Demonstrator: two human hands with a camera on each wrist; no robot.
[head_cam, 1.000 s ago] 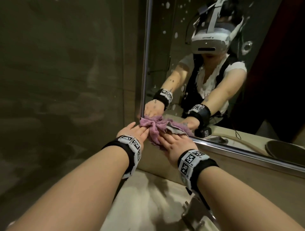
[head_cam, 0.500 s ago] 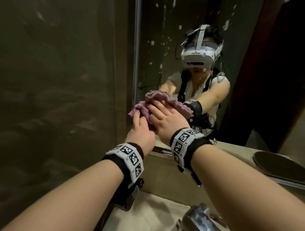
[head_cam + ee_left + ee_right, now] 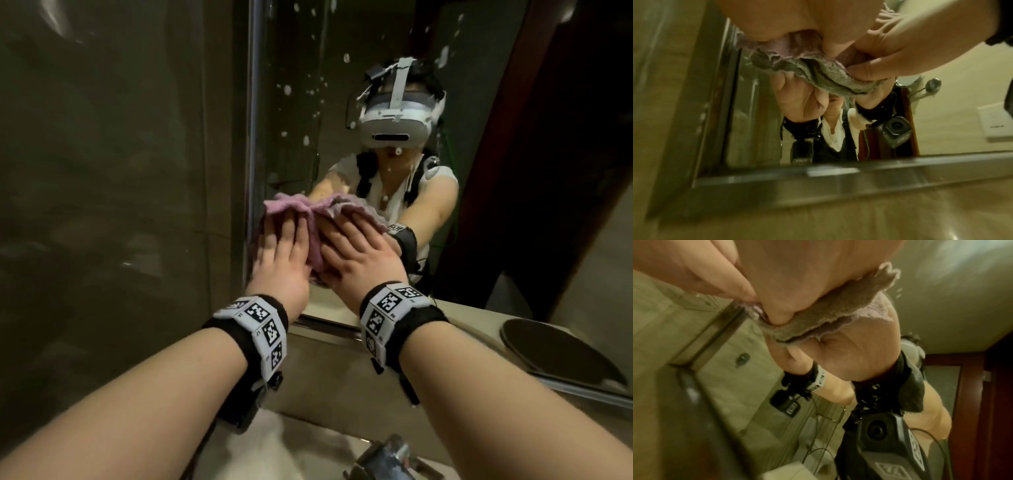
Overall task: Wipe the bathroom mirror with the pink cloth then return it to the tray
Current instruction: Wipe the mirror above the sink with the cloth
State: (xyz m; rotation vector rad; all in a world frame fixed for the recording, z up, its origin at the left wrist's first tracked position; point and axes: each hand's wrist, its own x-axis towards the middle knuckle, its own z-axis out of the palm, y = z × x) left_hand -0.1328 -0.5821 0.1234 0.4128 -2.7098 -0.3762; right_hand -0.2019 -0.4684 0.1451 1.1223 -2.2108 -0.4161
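Head view: the left hand (image 3: pixel 284 260) and right hand (image 3: pixel 359 257) lie side by side, both flat on the pink cloth (image 3: pixel 317 219), pressing it against the mirror (image 3: pixel 294 137) near its lower left corner. The fingers of each hand are extended and held close together over the bunched fabric. White droplets spot the glass above the cloth. A metal frame (image 3: pixel 251 120) borders the mirror on the left, beside a dark tiled wall (image 3: pixel 120 171). A faucet (image 3: pixel 390 459) shows at the bottom edge.

Left wrist view: the pink cloth (image 3: pixel 803 65), with a grey underside, hangs in folds below the palm; the right hand's thumb (image 3: pixel 869 68) presses on its lower edge. The mirror frame (image 3: pixel 838 177) runs beneath.

Right wrist view: the cloth (image 3: pixel 818 318) is sandwiched between palm and glass; motion blur leaves the fingertips' exact spread uncertain here.
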